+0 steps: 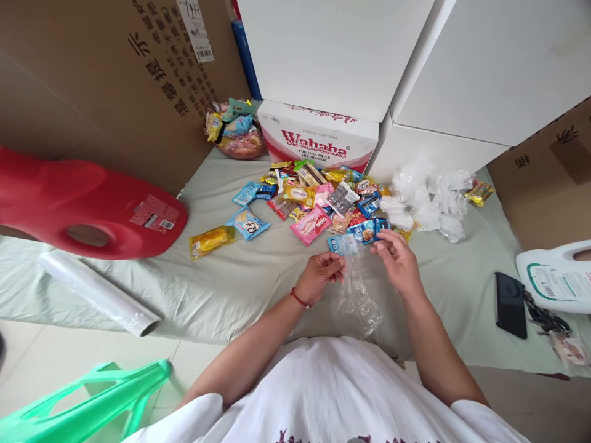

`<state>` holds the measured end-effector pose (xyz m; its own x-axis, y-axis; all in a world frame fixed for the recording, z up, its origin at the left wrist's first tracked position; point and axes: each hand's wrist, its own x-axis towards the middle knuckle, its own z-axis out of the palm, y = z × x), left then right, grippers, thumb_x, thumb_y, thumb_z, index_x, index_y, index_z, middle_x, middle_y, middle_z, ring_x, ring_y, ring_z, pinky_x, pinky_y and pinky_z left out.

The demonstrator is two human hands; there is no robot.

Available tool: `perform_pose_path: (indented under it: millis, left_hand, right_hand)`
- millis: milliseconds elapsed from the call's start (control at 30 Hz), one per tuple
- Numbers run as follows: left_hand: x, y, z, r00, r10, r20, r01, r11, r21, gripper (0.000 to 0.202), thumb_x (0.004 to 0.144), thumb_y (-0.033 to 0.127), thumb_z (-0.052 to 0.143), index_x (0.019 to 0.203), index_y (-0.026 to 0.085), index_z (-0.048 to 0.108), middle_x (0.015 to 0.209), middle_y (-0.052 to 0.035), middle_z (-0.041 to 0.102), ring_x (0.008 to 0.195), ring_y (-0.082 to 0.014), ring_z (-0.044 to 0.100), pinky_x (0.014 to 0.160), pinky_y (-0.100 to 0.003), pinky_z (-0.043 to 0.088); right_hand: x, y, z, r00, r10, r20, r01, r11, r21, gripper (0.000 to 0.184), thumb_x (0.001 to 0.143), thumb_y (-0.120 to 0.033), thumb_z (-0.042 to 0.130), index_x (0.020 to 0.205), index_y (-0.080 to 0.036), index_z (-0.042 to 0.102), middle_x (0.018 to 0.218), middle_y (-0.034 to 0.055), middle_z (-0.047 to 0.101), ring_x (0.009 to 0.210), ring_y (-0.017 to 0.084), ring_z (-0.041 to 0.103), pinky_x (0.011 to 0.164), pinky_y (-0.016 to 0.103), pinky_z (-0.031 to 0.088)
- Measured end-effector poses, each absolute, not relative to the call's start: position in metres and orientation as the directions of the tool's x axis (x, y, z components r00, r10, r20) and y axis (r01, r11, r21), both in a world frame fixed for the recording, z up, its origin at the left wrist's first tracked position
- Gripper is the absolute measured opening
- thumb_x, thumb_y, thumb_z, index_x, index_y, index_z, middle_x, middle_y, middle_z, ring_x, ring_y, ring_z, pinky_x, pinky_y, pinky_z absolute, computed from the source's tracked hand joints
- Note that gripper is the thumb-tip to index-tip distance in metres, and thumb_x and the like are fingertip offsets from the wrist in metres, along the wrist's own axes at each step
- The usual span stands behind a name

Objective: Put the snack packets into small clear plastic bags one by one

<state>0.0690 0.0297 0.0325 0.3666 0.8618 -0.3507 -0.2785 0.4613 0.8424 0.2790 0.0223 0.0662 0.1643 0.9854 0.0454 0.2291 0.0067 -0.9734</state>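
My left hand [321,278], with a red cord at the wrist, pinches the edge of a clear plastic bag [361,303]. The bag hangs limp in front of my shirt, and its mouth overlaps a light blue packet [336,244]. My right hand [398,261] hovers just right of the bag's mouth, fingers loosely bent and apart, close to a blue snack packet [362,231]. Beyond both hands lies a pile of wrapped snacks, among them a pink packet [311,225], a grey and white packet [342,198] and a yellow packet [299,194].
Crumpled clear bags [422,200] lie right of the pile. Behind stands a Wahaha carton [318,138], beside a filled snack bowl [237,147]. A red jug [111,209] and plastic roll [99,294] are left; a phone [510,306] and white bottle [561,280] right. A green stool [92,400] is below.
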Motion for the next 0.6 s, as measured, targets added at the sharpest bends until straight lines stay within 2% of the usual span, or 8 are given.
perform_pose_path:
  millis: [67, 133, 200, 300, 367, 467, 600]
  left_hand:
    - [0.071, 0.028, 0.033, 0.359, 0.866, -0.348, -0.272, 0.454, 0.849, 0.042, 0.069, 0.054, 0.081, 0.076, 0.015, 0.065, 0.070, -0.0007, 0.070, 0.050, -0.0107, 0.060, 0.047, -0.023, 0.037]
    - [0.074, 0.027, 0.033, 0.347, 0.878, -0.331, -0.258, 0.429, 0.866, 0.040, 0.072, 0.053, 0.079, 0.077, 0.016, 0.066, 0.068, -0.0002, 0.069, 0.050, -0.0112, 0.061, 0.048, -0.023, 0.038]
    - [0.076, 0.025, 0.034, 0.330, 0.892, -0.308, -0.244, 0.396, 0.885, 0.038, 0.074, 0.052, 0.078, 0.077, 0.016, 0.066, 0.063, 0.0015, 0.066, 0.050, -0.0117, 0.061, 0.048, -0.023, 0.038]
    - [0.077, 0.024, 0.036, 0.318, 0.903, -0.289, -0.246, 0.372, 0.895, 0.036, 0.076, 0.050, 0.076, 0.080, 0.016, 0.066, 0.064, 0.0015, 0.066, 0.051, -0.0123, 0.062, 0.049, -0.023, 0.039]
    - [0.075, 0.023, 0.037, 0.306, 0.907, -0.289, -0.263, 0.373, 0.890, 0.037, 0.077, 0.051, 0.076, 0.082, 0.016, 0.065, 0.072, -0.0005, 0.069, 0.054, -0.0125, 0.063, 0.049, -0.023, 0.039]
    - [0.067, 0.019, 0.035, 0.247, 0.933, -0.260, -0.262, 0.323, 0.909, 0.039, 0.081, 0.053, 0.072, 0.091, 0.017, 0.062, 0.081, -0.0017, 0.068, 0.062, -0.0129, 0.062, 0.052, -0.023, 0.041]
    - [0.056, 0.005, 0.034, 0.131, 0.983, -0.130, -0.089, 0.142, 0.986, 0.043, 0.084, 0.056, 0.069, 0.105, 0.020, 0.059, 0.096, -0.0042, 0.064, 0.085, -0.0170, 0.060, 0.066, -0.026, 0.048]
  right_hand:
    - [0.269, 0.008, 0.071, 0.199, 0.976, 0.084, 0.353, 0.008, -0.935, 0.037, 0.094, -0.058, 0.060, 0.104, -0.023, 0.068, 0.117, 0.0101, 0.063, 0.098, 0.022, 0.064, 0.076, 0.035, 0.061]
    - [0.256, -0.005, 0.074, 0.137, 0.991, -0.005, 0.390, -0.058, -0.919, 0.038, 0.093, -0.059, 0.059, 0.101, -0.023, 0.066, 0.099, 0.0077, 0.066, 0.087, 0.021, 0.063, 0.064, 0.030, 0.057]
    - [0.243, -0.012, 0.074, 0.074, 0.994, -0.085, 0.383, -0.107, -0.917, 0.039, 0.087, -0.060, 0.068, 0.099, -0.022, 0.063, 0.087, 0.0047, 0.066, 0.079, 0.020, 0.062, 0.060, 0.028, 0.054]
    - [0.233, -0.012, 0.069, 0.023, 0.983, -0.184, 0.249, -0.184, -0.951, 0.039, 0.083, -0.059, 0.072, 0.089, -0.022, 0.063, 0.081, 0.0024, 0.065, 0.073, 0.018, 0.061, 0.063, 0.029, 0.055]
    - [0.232, -0.009, 0.064, -0.004, 0.963, -0.268, 0.088, -0.267, -0.960, 0.040, 0.083, -0.061, 0.071, 0.084, -0.022, 0.065, 0.078, 0.0013, 0.065, 0.071, 0.017, 0.060, 0.067, 0.031, 0.058]
    - [0.233, -0.003, 0.060, 0.010, 0.937, -0.348, -0.077, -0.347, -0.935, 0.043, 0.074, -0.062, 0.079, 0.080, -0.022, 0.067, 0.074, 0.0001, 0.063, 0.070, 0.017, 0.060, 0.069, 0.033, 0.059]
    - [0.231, 0.000, 0.060, 0.036, 0.922, -0.387, -0.159, -0.377, -0.913, 0.045, 0.067, -0.062, 0.084, 0.078, -0.021, 0.068, 0.072, -0.0004, 0.064, 0.068, 0.017, 0.059, 0.069, 0.034, 0.059]
